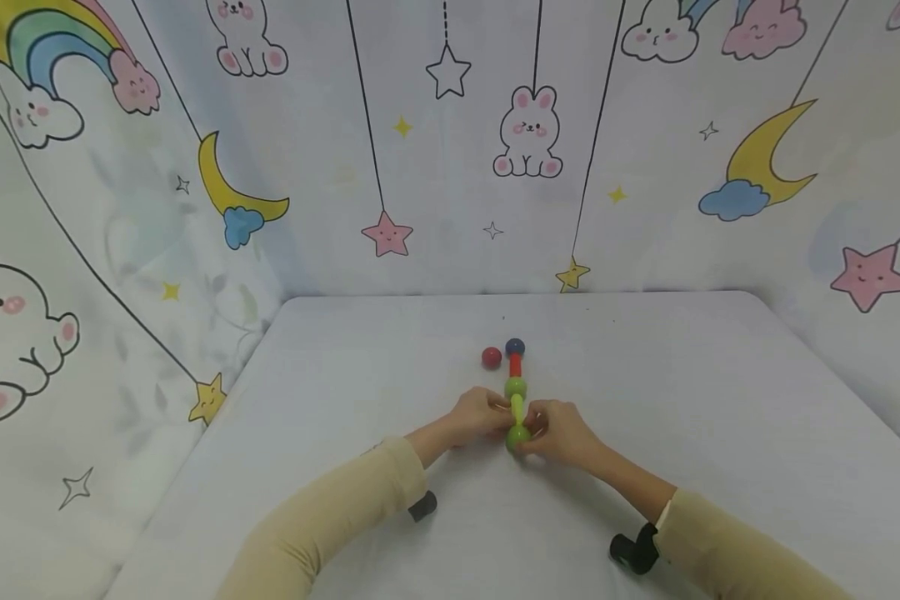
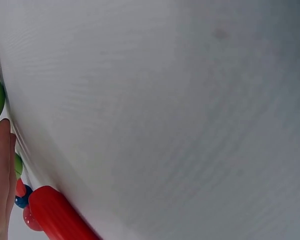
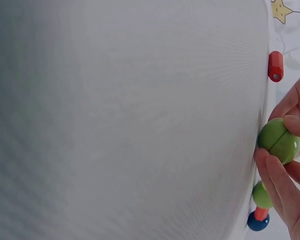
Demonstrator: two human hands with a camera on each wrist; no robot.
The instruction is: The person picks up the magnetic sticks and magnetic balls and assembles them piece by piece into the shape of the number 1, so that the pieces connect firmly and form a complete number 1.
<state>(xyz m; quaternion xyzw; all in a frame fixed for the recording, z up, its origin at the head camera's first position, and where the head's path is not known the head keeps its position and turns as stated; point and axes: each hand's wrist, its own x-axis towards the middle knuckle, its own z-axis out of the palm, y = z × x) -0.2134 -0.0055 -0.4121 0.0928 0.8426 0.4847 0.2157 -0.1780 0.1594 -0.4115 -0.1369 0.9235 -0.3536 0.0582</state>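
A chain of toy balls and rods lies on the table: a blue ball (image 1: 515,347), a red rod (image 1: 515,366), a green ball (image 1: 516,388), a yellow rod (image 1: 518,408) and a nearer green ball (image 1: 517,438). Beside the chain, my left hand (image 1: 482,414) pinches the yellow rod; its fingertips are partly hidden. From the right, my right hand (image 1: 562,432) grips the nearer green ball, with fingers round it in the right wrist view. A loose red rod (image 2: 57,212) lies near my left hand, hidden in the head view.
A red ball (image 1: 491,358) sits just left of the blue ball. White cloth covers the table (image 1: 682,375). Behind it hangs a cartoon-printed backdrop (image 1: 450,167). Dark wrist devices (image 1: 633,552) sit under both sleeves.
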